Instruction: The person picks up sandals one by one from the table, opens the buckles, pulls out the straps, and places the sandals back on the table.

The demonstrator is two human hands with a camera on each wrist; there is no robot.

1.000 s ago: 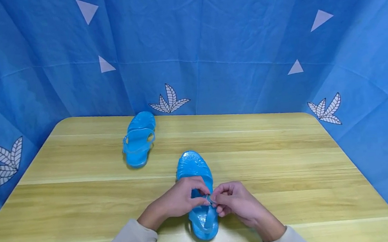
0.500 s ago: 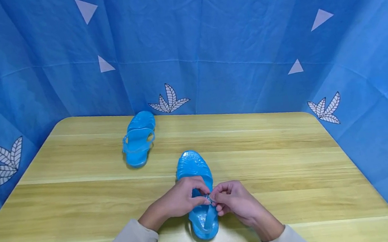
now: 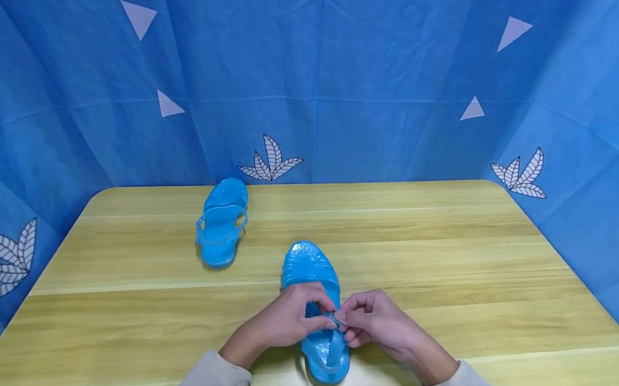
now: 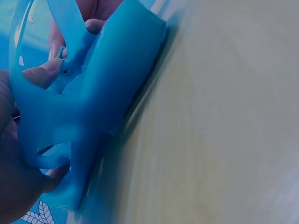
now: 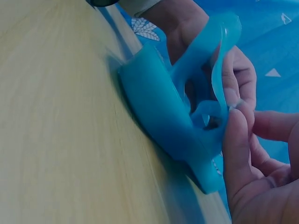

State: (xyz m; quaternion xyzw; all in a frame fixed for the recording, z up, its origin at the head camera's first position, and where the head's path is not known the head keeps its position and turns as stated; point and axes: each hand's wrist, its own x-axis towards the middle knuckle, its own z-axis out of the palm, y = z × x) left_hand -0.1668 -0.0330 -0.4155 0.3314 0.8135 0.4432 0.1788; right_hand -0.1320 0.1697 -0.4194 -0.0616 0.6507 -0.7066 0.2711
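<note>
A blue jelly sandal point(image 3: 306, 261) stands on the table, its toe pointing away from me. My left hand point(image 3: 293, 314) reaches across from the left and pinches the strap by its small buckle point(image 3: 332, 319) on the sandal's right side. From the right, my right hand point(image 3: 379, 324) pinches the strap's end between thumb and index finger, right beside the buckle. The heel strap point(image 5: 224, 51) arches over the heel in the right wrist view. In the left wrist view, the sandal's side point(image 4: 121, 56) hides part of the fingers.
A second blue sandal point(image 3: 217, 228) lies farther back on the left of the wooden table point(image 3: 434, 243). A blue cloth point(image 3: 374, 54) with white triangles and leaves hangs behind the table and at its sides.
The right fingers shift very slightly at the buckle. Both hands stay on the strap, and the two sandals stay where they were.
</note>
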